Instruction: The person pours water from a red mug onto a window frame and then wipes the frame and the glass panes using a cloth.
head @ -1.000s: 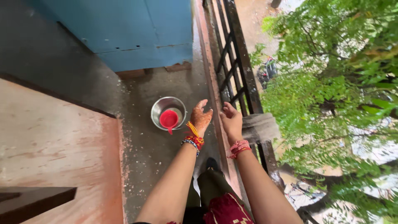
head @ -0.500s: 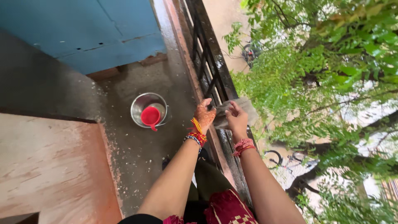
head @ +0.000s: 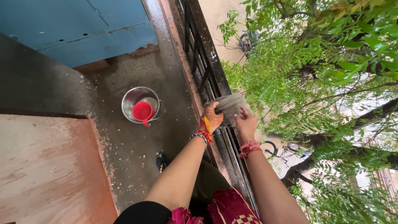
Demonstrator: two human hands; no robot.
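Observation:
A grey cloth (head: 229, 107) lies draped over the top of a black metal railing (head: 202, 54). My left hand (head: 212, 118), with red and yellow threads at the wrist, rests on the cloth's near left edge and grips it. My right hand (head: 246, 123), with a pink band at the wrist, holds the cloth's right side, fingers curled on it. Both arms reach forward from the bottom of the view.
A steel bucket (head: 132, 101) with a red mug (head: 142, 112) inside stands on the wet concrete floor to the left. A blue door (head: 78, 29) is behind it. Green tree branches (head: 323, 70) and a parked bicycle (head: 282, 153) lie beyond the railing, far below.
Both hands moved forward from open air to the cloth on the railing and closed on it. The view shifted right, so the bucket slid left.

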